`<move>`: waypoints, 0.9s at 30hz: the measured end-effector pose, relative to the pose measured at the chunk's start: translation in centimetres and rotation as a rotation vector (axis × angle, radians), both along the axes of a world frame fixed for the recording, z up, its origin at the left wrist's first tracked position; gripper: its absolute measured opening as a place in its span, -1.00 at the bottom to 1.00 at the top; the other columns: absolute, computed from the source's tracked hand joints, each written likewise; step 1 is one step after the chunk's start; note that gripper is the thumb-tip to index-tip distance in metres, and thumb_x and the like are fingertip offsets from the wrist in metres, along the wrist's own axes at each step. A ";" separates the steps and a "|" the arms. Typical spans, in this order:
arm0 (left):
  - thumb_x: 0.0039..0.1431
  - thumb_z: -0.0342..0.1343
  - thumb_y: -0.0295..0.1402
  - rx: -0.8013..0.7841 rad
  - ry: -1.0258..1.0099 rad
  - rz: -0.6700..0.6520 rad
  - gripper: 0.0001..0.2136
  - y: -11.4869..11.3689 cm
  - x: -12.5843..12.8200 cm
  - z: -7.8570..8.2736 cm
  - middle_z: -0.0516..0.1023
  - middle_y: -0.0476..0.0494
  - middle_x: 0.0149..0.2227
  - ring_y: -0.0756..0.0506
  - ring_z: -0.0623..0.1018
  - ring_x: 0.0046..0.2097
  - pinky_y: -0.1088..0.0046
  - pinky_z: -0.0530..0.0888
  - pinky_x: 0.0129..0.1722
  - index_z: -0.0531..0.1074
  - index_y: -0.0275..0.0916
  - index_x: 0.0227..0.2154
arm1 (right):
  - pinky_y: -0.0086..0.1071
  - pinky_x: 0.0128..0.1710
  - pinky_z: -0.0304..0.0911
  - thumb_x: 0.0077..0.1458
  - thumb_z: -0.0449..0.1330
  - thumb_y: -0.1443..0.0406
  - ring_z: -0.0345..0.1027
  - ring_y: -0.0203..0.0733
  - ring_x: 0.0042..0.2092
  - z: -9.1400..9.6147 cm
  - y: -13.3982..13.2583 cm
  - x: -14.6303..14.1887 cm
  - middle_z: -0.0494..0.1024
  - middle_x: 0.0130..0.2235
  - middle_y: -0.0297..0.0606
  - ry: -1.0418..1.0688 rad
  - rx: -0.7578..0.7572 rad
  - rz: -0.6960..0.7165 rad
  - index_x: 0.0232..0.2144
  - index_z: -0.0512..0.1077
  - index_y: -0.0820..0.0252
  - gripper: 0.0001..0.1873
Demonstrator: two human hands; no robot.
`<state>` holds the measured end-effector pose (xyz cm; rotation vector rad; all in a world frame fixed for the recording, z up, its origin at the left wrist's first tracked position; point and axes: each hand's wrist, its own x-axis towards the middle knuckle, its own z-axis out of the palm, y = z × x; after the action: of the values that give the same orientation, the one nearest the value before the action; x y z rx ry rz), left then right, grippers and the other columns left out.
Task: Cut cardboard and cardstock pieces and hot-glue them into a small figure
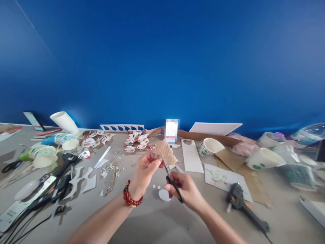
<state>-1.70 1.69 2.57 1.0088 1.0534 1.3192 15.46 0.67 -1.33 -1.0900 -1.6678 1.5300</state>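
One cardboard piece (167,153) (two hands (146,172))

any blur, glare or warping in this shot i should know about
In the head view, the green-spotted cup at right looks stretched and soft; the bright upright screen is pixelated; the blue wall darkens upward; the left hand, right hand and scissors look fairly clear.

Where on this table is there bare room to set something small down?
The table looks bare between the left forearm and right forearm, nearer the person than the white oval piece. Another patch lies between the left forearm and the cutout white scraps. It's crowded far left, with glue guns and cups, and far right, around a green-spotted cup.
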 end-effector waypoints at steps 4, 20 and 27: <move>0.08 0.17 -0.30 0.012 0.018 -0.017 -0.89 0.1 0.0 -0.2 0.55 -0.05 -0.41 -0.05 0.54 -0.34 0.43 0.46 -0.23 0.43 -0.23 -0.39 | -0.49 -0.57 -0.01 -0.11 0.35 -0.09 0.23 -0.32 -0.57 0.0 0.1 0.1 0.42 -0.63 -0.38 0.035 -0.032 0.011 -0.56 0.27 0.19 -0.47; 0.10 0.16 -0.32 0.039 0.017 -0.016 -0.90 0.4 -0.3 -0.1 0.56 -0.09 -0.36 -0.05 0.51 -0.32 0.42 0.44 -0.22 0.46 -0.23 -0.35 | -0.48 -0.56 0.02 -0.09 0.37 -0.02 0.24 -0.30 -0.57 0.0 0.5 0.2 0.42 -0.64 -0.38 0.011 -0.033 0.011 -0.58 0.25 0.18 -0.51; 0.10 0.16 -0.33 0.038 0.037 -0.004 -0.90 0.2 -0.2 0.2 0.53 -0.07 -0.41 -0.04 0.50 -0.34 0.44 0.43 -0.24 0.45 -0.25 -0.38 | -0.49 -0.59 -0.01 -0.08 0.35 -0.05 0.20 -0.33 -0.60 -0.2 0.6 0.1 0.40 -0.67 -0.39 -0.022 0.004 -0.004 -0.61 0.21 0.16 -0.48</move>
<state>-1.90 1.94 2.82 1.0673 1.0569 1.3263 15.56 1.25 -1.49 -1.1111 -1.6820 1.5168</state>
